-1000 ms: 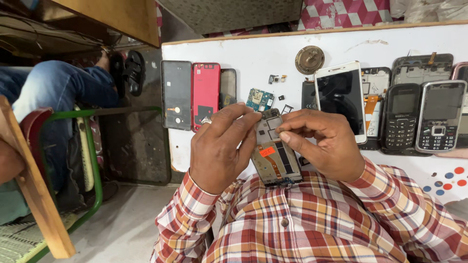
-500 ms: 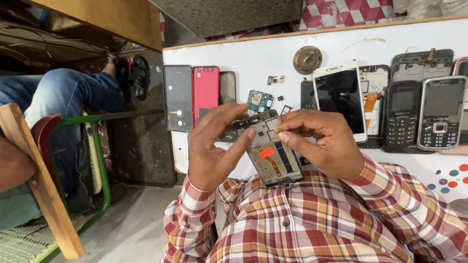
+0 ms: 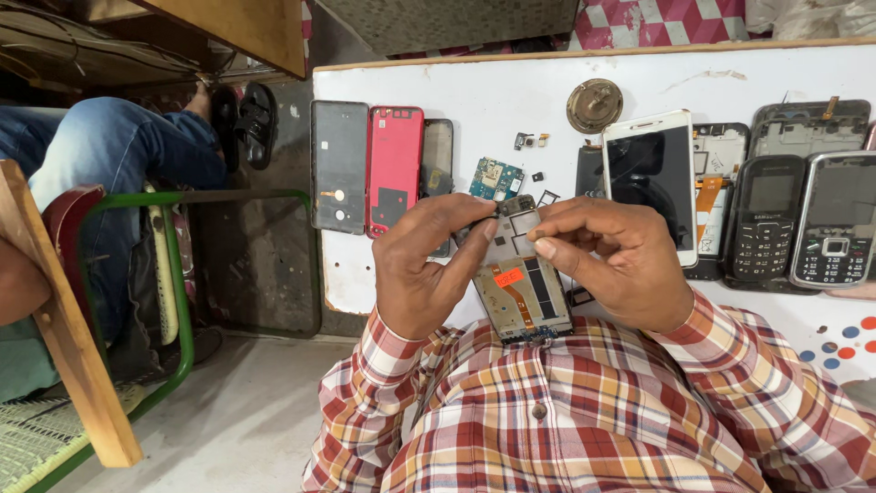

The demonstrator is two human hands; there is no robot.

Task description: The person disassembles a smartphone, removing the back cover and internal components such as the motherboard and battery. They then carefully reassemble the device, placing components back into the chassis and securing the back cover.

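Opened phone frame (image 3: pixel 522 292), upright, orange sticker

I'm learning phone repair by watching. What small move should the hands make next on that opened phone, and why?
Probably lift the small part at the top edge of the opened phone frame: both the left hand and right hand pinch there with fingertips, steadying the frame.

Both hands are meeting at the centre of the frame, forearms in plaid sleeves rising from the lower edge. The left hand (image 3: pixel 422 269) is pinching with thumb and forefinger; the right hand (image 3: pixel 613 263) is curling its fingers inward, fingertips nearly touching the left's.
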